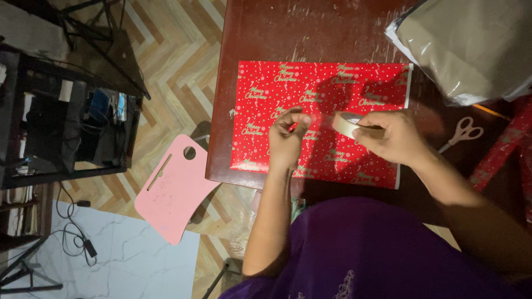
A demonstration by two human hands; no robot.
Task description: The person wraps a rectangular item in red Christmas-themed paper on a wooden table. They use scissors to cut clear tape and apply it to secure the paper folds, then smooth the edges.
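At frame centre I see my right hand (394,137) gripping a roll of clear tape (346,123), fingers closed around it. My left hand (288,138) pinches the tape's loose end beside it. Both hover over the red gift-wrap sheet (321,94) on the dark wooden table (260,33). Scissors (464,133) lie at right.

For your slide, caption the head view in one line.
Right hand holds tape roll; left hand pulls its end above red wrapping paper.
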